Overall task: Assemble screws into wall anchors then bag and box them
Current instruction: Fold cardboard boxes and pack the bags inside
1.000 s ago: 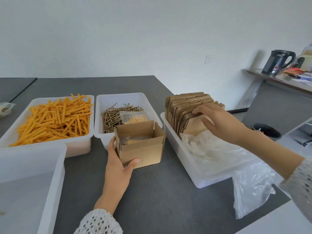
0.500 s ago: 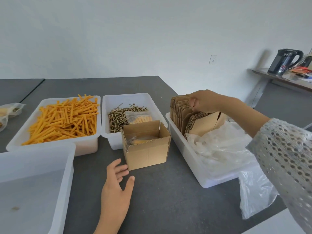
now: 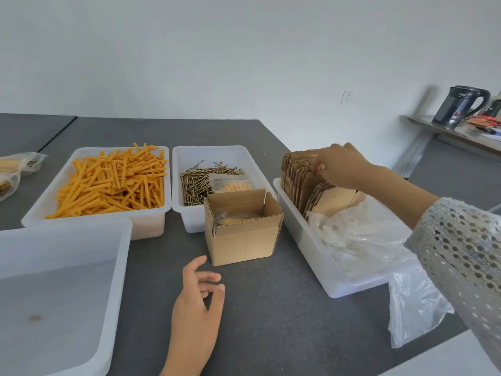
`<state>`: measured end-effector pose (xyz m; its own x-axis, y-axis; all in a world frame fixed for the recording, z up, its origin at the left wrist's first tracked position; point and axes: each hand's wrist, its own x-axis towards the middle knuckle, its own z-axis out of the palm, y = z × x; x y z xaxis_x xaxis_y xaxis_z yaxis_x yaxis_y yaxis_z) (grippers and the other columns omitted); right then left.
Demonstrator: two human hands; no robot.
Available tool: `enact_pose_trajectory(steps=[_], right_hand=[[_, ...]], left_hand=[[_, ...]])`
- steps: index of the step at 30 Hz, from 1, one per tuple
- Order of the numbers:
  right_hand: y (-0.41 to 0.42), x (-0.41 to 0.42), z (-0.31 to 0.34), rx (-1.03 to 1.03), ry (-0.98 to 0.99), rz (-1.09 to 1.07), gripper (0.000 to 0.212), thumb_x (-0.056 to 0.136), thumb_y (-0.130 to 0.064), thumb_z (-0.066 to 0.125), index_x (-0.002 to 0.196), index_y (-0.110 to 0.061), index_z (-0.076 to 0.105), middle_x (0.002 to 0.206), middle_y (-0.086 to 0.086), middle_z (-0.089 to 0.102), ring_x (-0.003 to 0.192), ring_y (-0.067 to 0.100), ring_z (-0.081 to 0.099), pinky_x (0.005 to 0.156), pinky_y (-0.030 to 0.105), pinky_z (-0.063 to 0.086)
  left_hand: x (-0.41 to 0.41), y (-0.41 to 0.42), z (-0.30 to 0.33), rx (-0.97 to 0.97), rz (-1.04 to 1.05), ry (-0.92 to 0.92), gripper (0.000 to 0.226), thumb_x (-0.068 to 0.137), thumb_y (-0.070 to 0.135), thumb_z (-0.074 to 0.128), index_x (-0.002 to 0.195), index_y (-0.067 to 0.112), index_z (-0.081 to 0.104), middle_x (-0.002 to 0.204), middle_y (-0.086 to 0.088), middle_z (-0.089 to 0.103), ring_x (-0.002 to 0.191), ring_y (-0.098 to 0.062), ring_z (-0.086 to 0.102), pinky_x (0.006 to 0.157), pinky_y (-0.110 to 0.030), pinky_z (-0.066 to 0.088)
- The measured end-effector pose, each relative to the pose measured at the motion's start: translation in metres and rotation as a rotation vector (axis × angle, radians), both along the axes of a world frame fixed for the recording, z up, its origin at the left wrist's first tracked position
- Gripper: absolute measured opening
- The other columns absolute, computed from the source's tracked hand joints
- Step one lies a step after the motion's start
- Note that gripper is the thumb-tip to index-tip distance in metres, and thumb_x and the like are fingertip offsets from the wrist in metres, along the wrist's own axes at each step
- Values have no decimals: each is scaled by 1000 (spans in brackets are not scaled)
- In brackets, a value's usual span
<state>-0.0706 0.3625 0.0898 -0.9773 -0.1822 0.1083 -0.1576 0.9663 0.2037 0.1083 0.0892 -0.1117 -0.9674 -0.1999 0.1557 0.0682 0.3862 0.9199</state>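
We have one filled bag already inside the open cardboard box [image 3: 242, 226], which stands in front of the screw bin [image 3: 217, 191]; another filled bag [image 3: 230, 184] lies on the screws. Our right hand [image 3: 340, 165] pinches a flat carton in the stack of folded cartons [image 3: 301, 177]. Our left hand [image 3: 199, 308] hovers loose and empty near the box. The orange wall anchors [image 3: 108, 183] remain plentiful, so, by our judgement, much assembling, bagging and boxing is left.

An open cardboard box [image 3: 244, 226] stands on the grey bench [image 3: 271, 321], a filled bag inside it. The right hand [image 3: 340, 165] pinches flat cartons [image 3: 298, 172] standing in the right-hand bin [image 3: 320, 256]. The left hand [image 3: 198, 308] hovers loosely curled near the box.
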Motion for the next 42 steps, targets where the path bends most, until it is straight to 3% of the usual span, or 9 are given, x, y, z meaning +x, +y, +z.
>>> enact_pose_trajectory(steps=[7,13,16,20,25,28,32,39,42], right_hand=[[-3,23,65,-259,608,210,21,91,-8,52,101,-5,70,110,18,64,103,39,53,89,45,40],[-26,79,121,-795,803,314,25,87,-22,50,94,-7,68,87,-2,62,80,9,56,73,24,48],[-51,110,104,-1263,668,318,14,88,-18,53,77,-16,60,71,-6,57,68,11,56,52,26,48],[-87,148,22,-1823,250,221,23,95,-9,55,73,-15,58,66,-3,54,58,11,50,48,25,44],[-114,189,-83,-2339,-220,64,13,88,-21,55,84,-11,62,78,3,56,67,14,50,49,24,44],[-116,204,-122,-2326,-227,-104,16,91,-19,54,91,-8,66,79,8,61,65,16,58,49,26,48],[-102,212,-148,-1870,63,-341,5,97,-14,55,94,-11,57,90,10,63,77,18,65,59,28,51],[-102,227,-147,-1696,232,-43,44,94,-47,50,136,-42,36,130,-22,54,122,-4,50,90,7,42],[-110,228,-149,-1704,197,17,55,94,-44,44,147,-40,29,141,-24,47,133,-4,42,104,17,37]], left_hand=[[2,-4,3,60,23,-19,42,96,13,59,127,36,43,102,15,63,95,8,57,82,-11,43],[12,1,9,123,5,27,33,94,15,63,114,39,54,103,15,66,97,4,59,94,-36,50],[26,8,17,225,-66,52,43,84,42,72,122,40,54,115,24,63,110,5,57,100,-43,46],[47,26,43,305,-247,232,118,47,93,63,148,49,22,145,23,46,137,-3,43,100,-34,43],[51,20,57,658,46,394,95,56,42,84,136,53,35,126,12,65,115,-11,64,89,-32,54],[51,4,54,669,98,360,66,66,42,76,127,42,50,120,14,66,109,-8,65,82,-19,55],[55,-9,38,498,134,346,18,83,34,65,94,47,64,98,7,72,91,-8,68,73,-16,55],[61,-21,24,259,74,213,26,80,61,52,101,48,56,101,12,67,94,-10,63,77,-30,51],[61,-17,23,263,62,131,54,70,73,54,120,61,39,120,31,54,110,4,55,91,-33,50]])
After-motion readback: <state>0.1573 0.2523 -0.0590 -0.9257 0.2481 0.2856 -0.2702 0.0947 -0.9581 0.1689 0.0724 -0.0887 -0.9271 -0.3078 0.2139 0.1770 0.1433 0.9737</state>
